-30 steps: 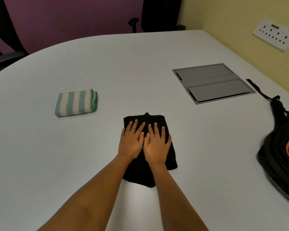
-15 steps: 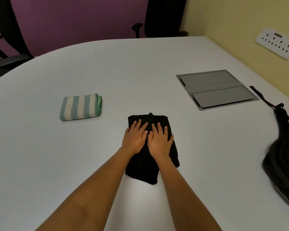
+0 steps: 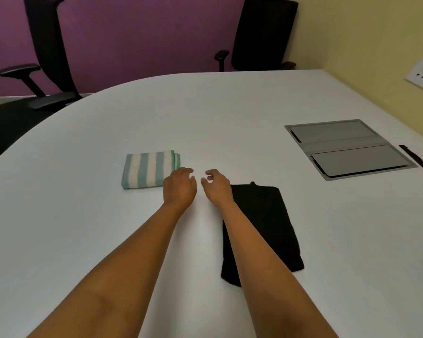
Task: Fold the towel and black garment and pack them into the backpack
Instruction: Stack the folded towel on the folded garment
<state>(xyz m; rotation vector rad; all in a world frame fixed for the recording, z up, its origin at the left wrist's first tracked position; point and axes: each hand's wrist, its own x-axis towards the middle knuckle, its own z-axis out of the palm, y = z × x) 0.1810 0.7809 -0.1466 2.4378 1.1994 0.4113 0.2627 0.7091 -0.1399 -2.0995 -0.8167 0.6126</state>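
Left hand point(image 3: 180, 189) and right hand point(image 3: 217, 187) lifted off the black garment point(image 3: 261, 223).

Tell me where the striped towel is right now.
Head view: the striped towel lies folded on the table, left of centre, beside the left hand; the black garment lies farther right.

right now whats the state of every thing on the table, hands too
green and white striped towel: folded, lying flat on the white table
black fabric garment: folded into a long rectangle, lying flat
left hand: fingers loosely curled, holding nothing, by the towel's right edge
right hand: fingers loosely curled, holding nothing
grey hatch in the table: both flaps closed
black strap: lying flat at the table's right edge
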